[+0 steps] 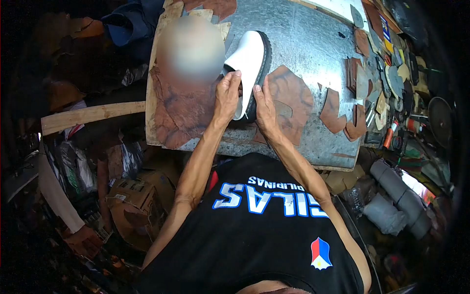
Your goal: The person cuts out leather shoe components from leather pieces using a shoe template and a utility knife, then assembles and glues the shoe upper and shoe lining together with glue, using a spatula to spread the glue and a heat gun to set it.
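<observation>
The white shoe (250, 56) is between the two hands, over the metal table (313, 44), with its toe pointing away. The left hand (227, 95) grips the edge of its opening. The right hand (265, 106) holds the side of its black sole (267, 55). Brown leather (296, 88) lies just beside the right hand.

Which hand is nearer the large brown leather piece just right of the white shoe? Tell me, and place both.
Right. The right hand is against the white shoe on the side facing the brown leather piece; the left hand is on the shoe's opposite side, farther away.
</observation>
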`<control>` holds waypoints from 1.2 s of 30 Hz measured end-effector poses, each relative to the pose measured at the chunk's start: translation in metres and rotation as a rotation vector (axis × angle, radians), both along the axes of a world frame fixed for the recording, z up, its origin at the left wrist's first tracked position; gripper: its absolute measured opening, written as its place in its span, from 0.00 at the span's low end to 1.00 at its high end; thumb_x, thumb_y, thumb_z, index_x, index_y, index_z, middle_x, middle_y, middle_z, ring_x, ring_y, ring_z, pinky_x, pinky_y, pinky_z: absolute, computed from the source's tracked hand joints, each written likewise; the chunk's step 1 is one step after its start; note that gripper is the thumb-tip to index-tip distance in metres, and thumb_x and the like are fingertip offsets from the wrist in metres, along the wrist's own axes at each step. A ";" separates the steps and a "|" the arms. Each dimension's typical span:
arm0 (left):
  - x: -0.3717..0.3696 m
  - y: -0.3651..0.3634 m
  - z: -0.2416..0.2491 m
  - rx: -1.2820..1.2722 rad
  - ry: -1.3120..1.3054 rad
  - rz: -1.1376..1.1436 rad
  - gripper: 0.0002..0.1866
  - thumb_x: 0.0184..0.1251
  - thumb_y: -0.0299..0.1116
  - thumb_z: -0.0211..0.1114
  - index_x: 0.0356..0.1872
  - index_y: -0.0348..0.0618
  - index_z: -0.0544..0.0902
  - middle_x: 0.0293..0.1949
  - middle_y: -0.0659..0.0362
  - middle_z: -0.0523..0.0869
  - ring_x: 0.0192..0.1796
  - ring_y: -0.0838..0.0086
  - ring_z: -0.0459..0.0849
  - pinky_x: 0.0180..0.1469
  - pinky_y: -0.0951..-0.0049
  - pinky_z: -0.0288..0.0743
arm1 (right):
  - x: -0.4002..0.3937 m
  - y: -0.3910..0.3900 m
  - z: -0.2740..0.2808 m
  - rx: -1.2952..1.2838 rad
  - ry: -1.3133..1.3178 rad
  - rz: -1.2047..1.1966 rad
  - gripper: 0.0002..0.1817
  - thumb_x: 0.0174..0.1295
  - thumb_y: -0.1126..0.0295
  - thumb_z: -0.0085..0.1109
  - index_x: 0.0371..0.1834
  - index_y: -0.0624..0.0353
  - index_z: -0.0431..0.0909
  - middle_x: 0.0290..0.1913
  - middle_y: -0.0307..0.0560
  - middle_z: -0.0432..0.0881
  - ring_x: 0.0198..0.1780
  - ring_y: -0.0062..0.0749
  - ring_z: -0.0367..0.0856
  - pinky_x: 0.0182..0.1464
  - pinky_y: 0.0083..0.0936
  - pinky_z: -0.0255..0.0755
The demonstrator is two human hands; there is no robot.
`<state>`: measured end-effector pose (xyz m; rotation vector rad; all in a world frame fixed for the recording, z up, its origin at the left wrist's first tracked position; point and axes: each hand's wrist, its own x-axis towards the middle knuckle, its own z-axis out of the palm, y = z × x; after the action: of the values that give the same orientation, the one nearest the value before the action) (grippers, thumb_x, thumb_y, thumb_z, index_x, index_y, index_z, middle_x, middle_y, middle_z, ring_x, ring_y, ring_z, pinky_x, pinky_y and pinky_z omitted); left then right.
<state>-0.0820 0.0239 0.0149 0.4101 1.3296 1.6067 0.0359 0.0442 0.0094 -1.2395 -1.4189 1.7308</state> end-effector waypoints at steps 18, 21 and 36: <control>-0.022 -0.005 -0.013 -0.086 0.149 -0.036 0.21 0.78 0.45 0.54 0.36 0.33 0.81 0.27 0.66 0.79 0.30 0.85 0.71 0.31 0.78 0.67 | -0.021 -0.020 0.005 0.101 -0.136 -0.005 0.42 0.74 0.50 0.41 0.79 0.68 0.37 0.75 0.75 0.52 0.77 0.60 0.52 0.75 0.35 0.49; -0.026 -0.014 -0.025 0.015 0.169 -0.162 0.16 0.78 0.40 0.56 0.40 0.33 0.80 0.32 0.64 0.81 0.33 0.86 0.73 0.33 0.80 0.68 | -0.020 -0.022 0.006 0.058 -0.170 -0.022 0.42 0.74 0.51 0.41 0.79 0.69 0.37 0.75 0.75 0.54 0.76 0.60 0.55 0.75 0.35 0.51; -0.032 0.002 -0.023 -0.123 0.014 -0.059 0.27 0.80 0.46 0.49 0.56 0.25 0.77 0.45 0.48 0.84 0.43 0.66 0.83 0.48 0.69 0.77 | -0.029 -0.035 -0.031 0.260 -0.097 -0.031 0.37 0.76 0.57 0.41 0.78 0.68 0.40 0.75 0.74 0.54 0.72 0.62 0.62 0.71 0.38 0.58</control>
<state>-0.1141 0.0262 -0.0080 0.3829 1.4064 1.4680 0.0067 0.0093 -0.0213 -1.2083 -1.6141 1.4289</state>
